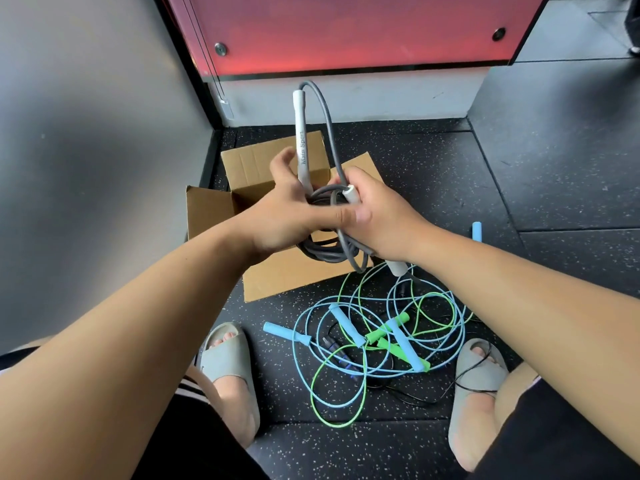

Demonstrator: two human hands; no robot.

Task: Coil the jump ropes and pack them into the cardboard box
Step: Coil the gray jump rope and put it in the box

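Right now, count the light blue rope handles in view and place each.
4. On the floor: left blue handle, middle blue handle, right blue handle. Far blue handle shows beyond the right forearm. Others may be hidden.

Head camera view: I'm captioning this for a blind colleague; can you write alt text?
The left hand and right hand hold a partly coiled grey jump rope above an open cardboard box, one white handle pointing up. Blue and green ropes lie tangled on the dark floor between the person's feet.

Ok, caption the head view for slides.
Left hand and right hand grip a coiled grey rope over the cardboard box.
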